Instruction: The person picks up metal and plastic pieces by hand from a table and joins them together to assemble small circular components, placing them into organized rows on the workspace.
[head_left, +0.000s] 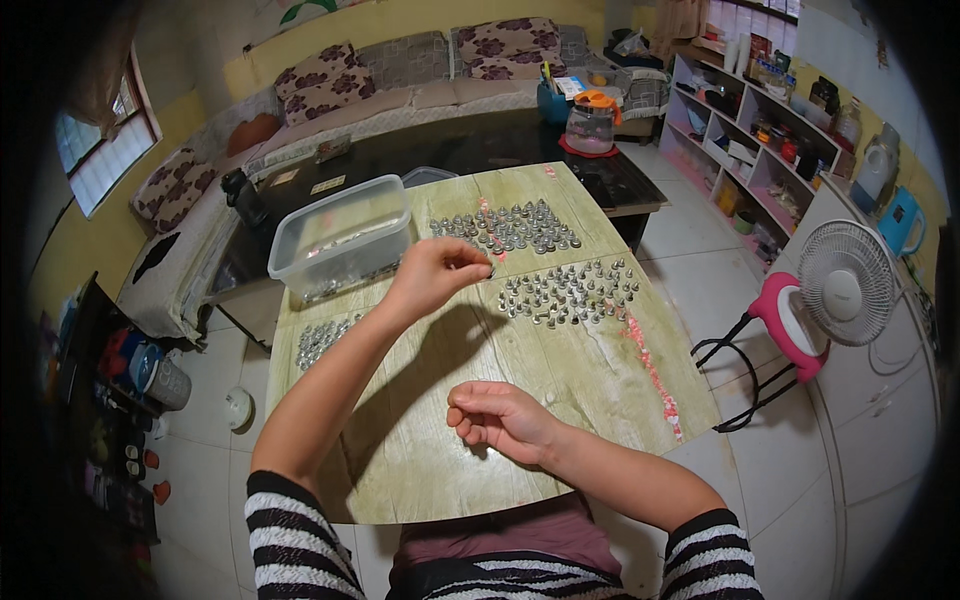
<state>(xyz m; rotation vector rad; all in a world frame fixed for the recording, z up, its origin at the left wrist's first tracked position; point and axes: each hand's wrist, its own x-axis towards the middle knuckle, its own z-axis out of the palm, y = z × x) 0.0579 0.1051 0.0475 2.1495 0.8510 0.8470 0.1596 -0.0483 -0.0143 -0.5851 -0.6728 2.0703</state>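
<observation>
My left hand (438,275) reaches over the table, thumb and forefinger pinched on a small silvery metal piece (491,271) at the near edge of a group. My right hand (505,422) hovers lower, closer to me, with curled fingers and the thumb pressed on them; what they hold, if anything, is hidden. Many small silvery pieces with round bases and narrow tops stand upright in a far group (515,228) and a nearer right group (565,294). Another silvery group (325,338) lies at the left, partly behind my left forearm.
A clear plastic tub (345,245) with some silvery pieces stands at the table's left edge. Pink-red bits form a strip (652,378) on the wood-patterned tabletop (420,440). Beyond is a black table (480,142) with a lidded jar (590,128). A white fan (845,280) stands right.
</observation>
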